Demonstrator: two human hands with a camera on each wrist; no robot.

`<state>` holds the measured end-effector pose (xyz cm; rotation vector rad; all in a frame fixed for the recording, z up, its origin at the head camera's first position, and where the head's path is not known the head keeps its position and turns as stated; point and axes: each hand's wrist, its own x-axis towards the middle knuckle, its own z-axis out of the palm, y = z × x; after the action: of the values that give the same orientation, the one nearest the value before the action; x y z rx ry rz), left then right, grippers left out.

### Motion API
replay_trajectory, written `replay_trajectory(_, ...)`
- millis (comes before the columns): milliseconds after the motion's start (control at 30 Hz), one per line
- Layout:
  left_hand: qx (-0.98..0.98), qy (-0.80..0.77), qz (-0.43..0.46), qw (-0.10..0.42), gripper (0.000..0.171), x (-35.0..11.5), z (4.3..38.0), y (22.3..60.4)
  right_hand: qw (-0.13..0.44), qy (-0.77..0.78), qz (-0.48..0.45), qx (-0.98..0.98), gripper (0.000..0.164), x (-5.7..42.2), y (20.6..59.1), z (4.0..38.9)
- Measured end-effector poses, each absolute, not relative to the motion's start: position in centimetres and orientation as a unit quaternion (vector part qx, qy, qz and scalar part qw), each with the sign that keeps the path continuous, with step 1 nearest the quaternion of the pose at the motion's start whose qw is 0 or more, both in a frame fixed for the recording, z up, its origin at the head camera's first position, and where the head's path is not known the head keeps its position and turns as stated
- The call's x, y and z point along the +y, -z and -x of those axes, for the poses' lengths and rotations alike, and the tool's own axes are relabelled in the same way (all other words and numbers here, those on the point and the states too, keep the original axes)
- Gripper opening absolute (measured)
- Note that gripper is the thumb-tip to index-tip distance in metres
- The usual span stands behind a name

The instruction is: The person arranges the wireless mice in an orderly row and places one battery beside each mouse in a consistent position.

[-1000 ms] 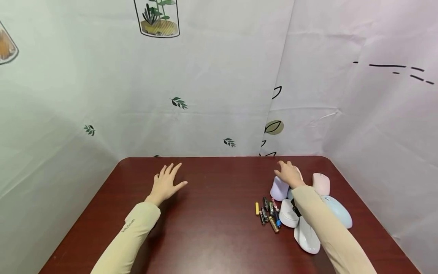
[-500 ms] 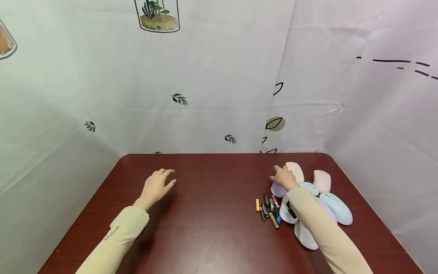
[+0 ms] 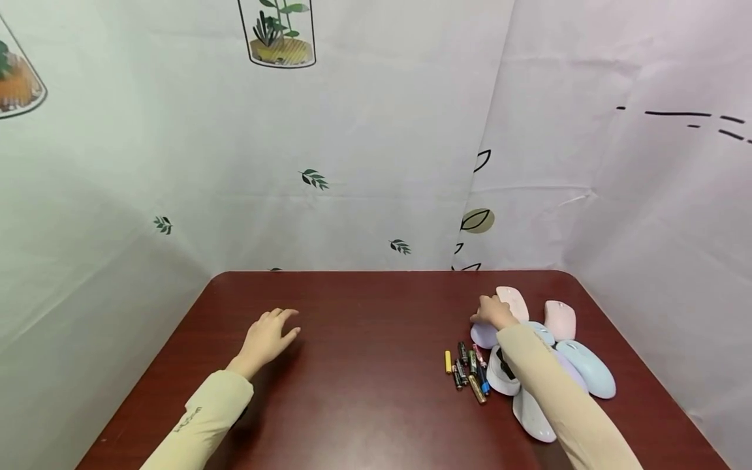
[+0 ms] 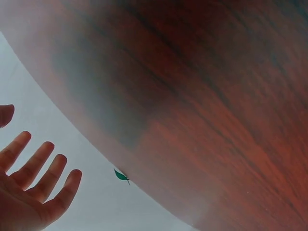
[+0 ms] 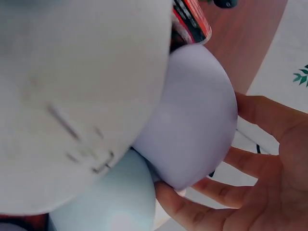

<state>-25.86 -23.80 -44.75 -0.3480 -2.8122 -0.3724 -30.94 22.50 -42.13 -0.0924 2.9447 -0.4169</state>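
At the right of the table, a lavender computer mouse (image 3: 484, 337) lies among other mice. My right hand (image 3: 495, 313) holds it from its far end; the right wrist view has the thumb on one side of the lavender shell (image 5: 192, 115) and fingers along the other. Close by are a white mouse (image 5: 72, 101) and a light blue mouse (image 5: 110, 192). Over the left part of the table hovers my left hand (image 3: 264, 336), fingers spread and relaxed, holding nothing. The left wrist view shows its fingers (image 4: 45, 178) apart from the tabletop.
Several batteries (image 3: 477, 390) lie left of the mice on the dark red table (image 3: 352, 372). Two pink mice (image 3: 561, 320), a larger blue mouse (image 3: 587, 367) and another white one (image 3: 531, 418) sit around my right sleeve. A patterned white cloth (image 3: 376, 130) hangs behind.
My right hand has come down and nearer onto the lavender mouse, its fingers closing in. The left hand has drawn back and left, its fingers less stretched.
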Motion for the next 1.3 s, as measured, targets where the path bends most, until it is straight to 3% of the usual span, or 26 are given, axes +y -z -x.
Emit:
replay_trajectory(33,-0.974,0.130,0.119,0.140,0.039,-23.9,25.8,44.6,0.079,0.137,0.041,0.987,0.046,23.5,44.0,32.6)
replay_trajectory(300,-0.976,0.141,0.112,0.119,0.038,-24.1,25.2,44.5,0.145,0.141,-0.013,0.979,0.042,22.7,42.5,32.4)
replay_trajectory(367,-0.977,0.142,0.110,0.119,0.037,-24.1,25.1,44.5,0.137,0.141,-0.005,0.980,0.048,24.4,45.5,34.8)
replay_trajectory(533,-0.978,0.138,0.109,0.116,0.035,-24.3,24.8,44.5,0.132,0.153,0.051,0.978,0.072,30.5,56.9,44.7)
replay_trajectory(633,-0.977,0.136,0.113,0.116,0.034,-24.3,24.7,44.4,0.152,0.166,0.052,0.973,0.081,32.2,60.0,47.6)
replay_trajectory(833,-0.977,0.135,0.115,0.120,0.031,-24.3,24.8,44.0,0.172,0.161,0.015,0.972,0.084,31.4,57.0,45.9)
replay_trajectory(1300,-0.971,0.173,0.106,0.128,0.027,-24.7,23.8,44.2,0.161,0.198,0.033,0.966,0.059,30.1,53.8,43.8)
